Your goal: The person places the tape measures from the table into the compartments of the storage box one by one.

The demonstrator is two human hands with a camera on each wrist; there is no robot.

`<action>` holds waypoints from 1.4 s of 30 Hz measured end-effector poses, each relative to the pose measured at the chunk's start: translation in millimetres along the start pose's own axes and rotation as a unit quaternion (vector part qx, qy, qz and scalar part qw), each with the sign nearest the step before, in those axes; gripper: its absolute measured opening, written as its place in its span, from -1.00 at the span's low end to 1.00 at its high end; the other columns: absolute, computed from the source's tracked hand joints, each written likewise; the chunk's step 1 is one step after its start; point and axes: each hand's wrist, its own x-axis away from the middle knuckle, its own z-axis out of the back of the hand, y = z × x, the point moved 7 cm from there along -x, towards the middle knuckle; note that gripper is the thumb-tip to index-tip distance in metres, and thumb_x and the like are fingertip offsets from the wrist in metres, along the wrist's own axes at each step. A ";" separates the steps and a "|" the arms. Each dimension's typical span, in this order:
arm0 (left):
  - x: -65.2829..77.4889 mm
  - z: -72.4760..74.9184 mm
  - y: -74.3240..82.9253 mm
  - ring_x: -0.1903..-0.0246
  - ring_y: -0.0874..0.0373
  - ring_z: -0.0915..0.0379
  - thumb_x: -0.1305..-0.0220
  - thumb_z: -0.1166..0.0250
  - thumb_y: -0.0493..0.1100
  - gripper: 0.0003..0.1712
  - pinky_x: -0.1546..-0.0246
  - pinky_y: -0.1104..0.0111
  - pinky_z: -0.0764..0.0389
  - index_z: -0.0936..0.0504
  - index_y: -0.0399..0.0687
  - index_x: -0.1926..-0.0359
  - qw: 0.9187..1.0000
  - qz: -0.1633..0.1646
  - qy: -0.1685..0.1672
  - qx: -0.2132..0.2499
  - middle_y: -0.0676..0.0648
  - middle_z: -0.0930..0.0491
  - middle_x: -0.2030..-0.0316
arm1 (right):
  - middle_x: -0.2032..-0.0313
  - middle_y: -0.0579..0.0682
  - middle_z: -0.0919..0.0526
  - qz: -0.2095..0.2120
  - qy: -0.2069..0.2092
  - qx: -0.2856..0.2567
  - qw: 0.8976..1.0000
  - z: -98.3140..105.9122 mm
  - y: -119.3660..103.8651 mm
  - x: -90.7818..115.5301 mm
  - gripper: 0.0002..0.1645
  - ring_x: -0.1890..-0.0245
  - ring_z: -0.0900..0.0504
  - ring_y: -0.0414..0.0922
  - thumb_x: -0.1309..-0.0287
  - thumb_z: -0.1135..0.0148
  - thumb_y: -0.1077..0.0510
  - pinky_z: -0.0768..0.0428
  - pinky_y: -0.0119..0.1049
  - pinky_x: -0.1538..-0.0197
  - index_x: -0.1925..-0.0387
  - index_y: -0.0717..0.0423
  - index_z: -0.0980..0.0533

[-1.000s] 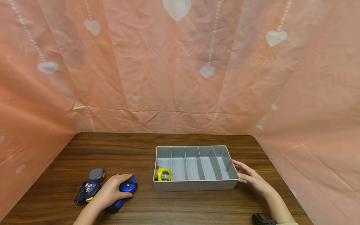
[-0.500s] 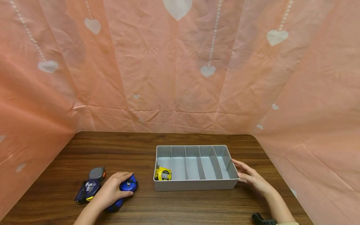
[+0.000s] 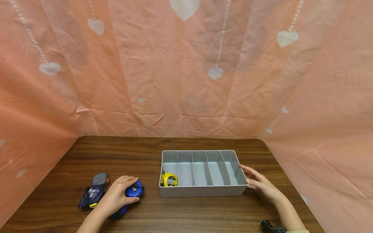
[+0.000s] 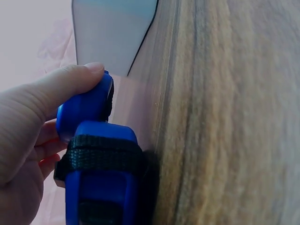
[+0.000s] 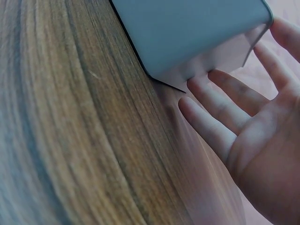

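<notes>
Heart-print cloth (image 3: 180, 81) was seen behind the table (image 3: 175, 215). At lower left, a blue tape measure (image 3: 135, 191) was clamped by fingers of the left hand (image 3: 117, 195); at lower centre, a divided grey box (image 3: 201, 192) was touched by the right hand (image 3: 261, 185), fingers apart.

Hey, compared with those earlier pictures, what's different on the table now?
Only a little: the left hand and the blue tape it grips have edged right, toward the tray. Nothing was newly grasped or let go. The right hand stays at the tray's right end, the yellow tape in its leftmost compartment, and the gray tape and navy tape on the left.
</notes>
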 end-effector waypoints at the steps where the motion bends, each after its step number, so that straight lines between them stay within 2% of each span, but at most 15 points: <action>1: -0.2 0.3 0.4 0.01 -0.03 -0.36 0.32 -0.52 0.05 -0.19 -0.01 0.01 -0.30 -0.54 -0.24 -0.02 1.000 0.000 0.001 0.000 -0.07 -0.53 0.06 | -0.15 0.53 -0.02 0.001 0.000 0.000 1.000 0.1 0.1 0.1 -0.37 -0.06 -0.39 -0.08 -0.25 0.14 0.34 -0.48 -0.22 0.04 -0.32 0.29 0.04; 5: -1.0 1.2 2.5 0.01 -0.02 -0.35 0.33 -0.52 0.06 -0.20 -0.05 -0.01 -0.22 -0.55 -0.23 -0.01 1.000 -0.002 0.005 -0.002 -0.06 -0.54 0.08 | -0.15 0.53 -0.02 0.005 -0.001 -0.005 1.000 0.2 0.8 0.3 -0.37 -0.07 -0.38 -0.07 -0.25 0.14 0.34 -0.48 -0.21 0.04 -0.32 0.30 0.03; 14: -4.7 4.6 9.1 0.05 0.01 -0.37 0.37 -0.54 0.05 -0.21 -0.02 0.04 -0.23 -0.58 -0.22 0.03 1.000 -0.014 0.025 -0.010 -0.02 -0.55 0.11 | -0.13 0.55 -0.03 0.012 -0.006 -0.010 1.000 -0.1 1.3 0.2 -0.38 -0.07 -0.38 -0.05 -0.25 0.16 0.36 -0.48 -0.21 0.04 -0.32 0.30 0.03; 23: -8.9 6.6 16.9 0.07 -0.01 -0.39 0.43 -0.57 0.01 -0.23 -0.06 0.04 -0.16 -0.60 -0.24 0.07 0.998 -0.039 0.054 -0.019 -0.03 -0.57 0.16 | -0.13 0.57 -0.01 0.018 -0.009 -0.012 1.000 -0.8 -0.3 0.1 -0.38 -0.08 -0.38 -0.06 -0.25 0.16 0.36 -0.47 -0.22 0.03 -0.31 0.32 0.04; 31: -15.5 9.0 25.2 0.03 -0.03 -0.36 0.40 -0.55 0.03 -0.23 -0.08 0.04 -0.15 -0.60 -0.21 0.06 0.998 -0.038 0.053 -0.013 -0.03 -0.56 0.14 | -0.14 0.58 0.01 0.025 -0.015 -0.013 0.999 -2.2 -2.5 0.3 -0.38 -0.08 -0.37 -0.04 -0.26 0.17 0.36 -0.47 -0.22 0.03 -0.31 0.35 0.06; 37: -21.0 13.0 34.2 0.06 0.02 -0.36 0.41 -0.56 0.02 -0.24 -0.07 0.04 -0.16 -0.60 -0.21 0.07 0.996 -0.053 0.064 -0.009 -0.02 -0.56 0.15 | -0.16 0.58 0.05 0.023 -0.016 -0.023 0.999 -3.2 -3.0 0.4 -0.39 -0.08 -0.37 -0.02 -0.26 0.19 0.37 -0.47 -0.20 0.03 -0.31 0.35 0.07; 42: -24.1 15.1 40.7 0.03 -0.04 -0.36 0.40 -0.55 0.02 -0.24 -0.12 0.01 -0.08 -0.60 -0.22 0.06 0.996 -0.062 0.064 -0.014 -0.05 -0.56 0.14 | -0.16 0.58 0.03 0.018 -0.013 -0.030 0.999 -3.0 -2.1 0.3 -0.39 -0.08 -0.38 0.02 -0.26 0.19 0.37 -0.47 -0.19 0.03 -0.31 0.35 0.06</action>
